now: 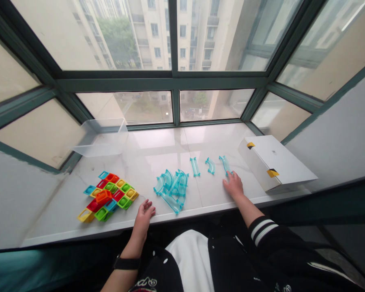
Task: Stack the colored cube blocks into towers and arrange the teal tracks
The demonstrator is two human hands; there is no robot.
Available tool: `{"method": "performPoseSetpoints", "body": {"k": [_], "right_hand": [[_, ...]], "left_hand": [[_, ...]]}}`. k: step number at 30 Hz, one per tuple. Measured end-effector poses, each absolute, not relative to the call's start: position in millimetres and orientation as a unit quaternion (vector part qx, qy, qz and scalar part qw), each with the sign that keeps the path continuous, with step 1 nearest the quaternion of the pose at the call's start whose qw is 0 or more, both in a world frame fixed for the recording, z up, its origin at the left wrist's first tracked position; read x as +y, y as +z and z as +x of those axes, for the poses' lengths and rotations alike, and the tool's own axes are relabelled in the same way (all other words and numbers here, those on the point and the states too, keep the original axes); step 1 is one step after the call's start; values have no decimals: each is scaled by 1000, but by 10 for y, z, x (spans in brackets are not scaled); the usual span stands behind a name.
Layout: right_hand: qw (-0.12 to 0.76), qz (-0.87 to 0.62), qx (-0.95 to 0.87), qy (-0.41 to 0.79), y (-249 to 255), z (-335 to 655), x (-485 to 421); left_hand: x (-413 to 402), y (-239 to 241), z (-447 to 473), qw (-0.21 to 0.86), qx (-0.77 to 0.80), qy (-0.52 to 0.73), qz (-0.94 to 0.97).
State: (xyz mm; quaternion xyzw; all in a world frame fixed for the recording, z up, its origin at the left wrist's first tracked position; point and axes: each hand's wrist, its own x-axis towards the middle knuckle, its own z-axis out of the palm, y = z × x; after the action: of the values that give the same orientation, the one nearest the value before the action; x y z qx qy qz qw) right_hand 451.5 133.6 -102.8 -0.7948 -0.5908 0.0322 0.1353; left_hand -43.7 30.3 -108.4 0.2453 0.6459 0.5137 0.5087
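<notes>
While my right hand (232,185) lies flat and empty, fingers (228,177) loosely spread, their tips touch the near end of a teal track piece (224,163) just ahead. It looks light, stiff, slick and thin; I'd pinch its side rails mid-length. My left hand (144,212) rests open, with a track pile (172,188) just beyond its fingers.

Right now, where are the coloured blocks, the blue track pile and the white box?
coloured blocks (109,195): head view, middle of the cluster.
blue track pile (172,187): head view, centre of the heap.
white box (280,158): head view, top face.
</notes>
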Motion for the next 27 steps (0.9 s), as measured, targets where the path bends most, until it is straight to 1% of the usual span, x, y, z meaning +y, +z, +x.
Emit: {"method": "performPoseSetpoints", "body": {"k": [3,7,15,27], "right_hand": [[120,-794,-596,22,-1045,4467,1331],[125,-801,-586,3,-1014,4389,1322],[90,-796,-598,22,-956,4319,1336],[169,-739,-649,59,-1068,4441,1469]], "left_hand": [[300,-1095,-445,510,643,515,247],[303,-1100,-455,511,641,518,244],[295,-1047,-431,505,646,517,246],[279,-952,-393,501,652,512,247]]}}
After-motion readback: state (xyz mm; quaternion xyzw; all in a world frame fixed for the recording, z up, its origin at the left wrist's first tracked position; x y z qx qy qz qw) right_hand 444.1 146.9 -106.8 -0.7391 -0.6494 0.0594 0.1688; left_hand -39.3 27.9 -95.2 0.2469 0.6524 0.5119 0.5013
